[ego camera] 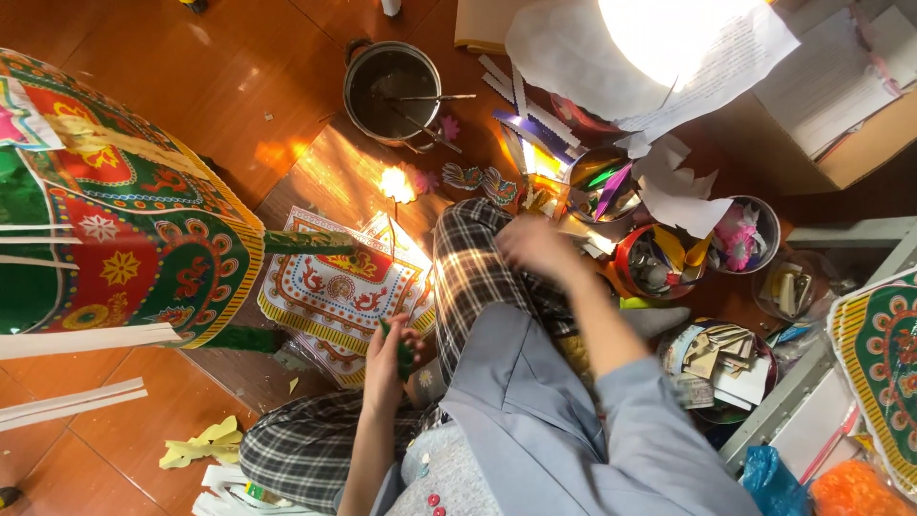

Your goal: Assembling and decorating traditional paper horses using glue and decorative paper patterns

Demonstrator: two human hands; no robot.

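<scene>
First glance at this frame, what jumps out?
The big red-and-green patterned lantern at the left edge, then the glaring white lamp at the top over loose sheets of paper. In the middle, a seated person's left hand holds a small green piece above a patterned paper panel, while the right hand, blurred, reaches toward bowls of coloured scraps.

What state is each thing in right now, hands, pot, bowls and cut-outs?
Left hand: closed around a small green piece.
Right hand: blurred, reaching toward the bowls, grip unclear.
Metal pot: uncovered, utensils inside.
Red bowl: full of paper scraps.
Patterned cut-out: flat on the floor.
Cardboard box: open.
</scene>
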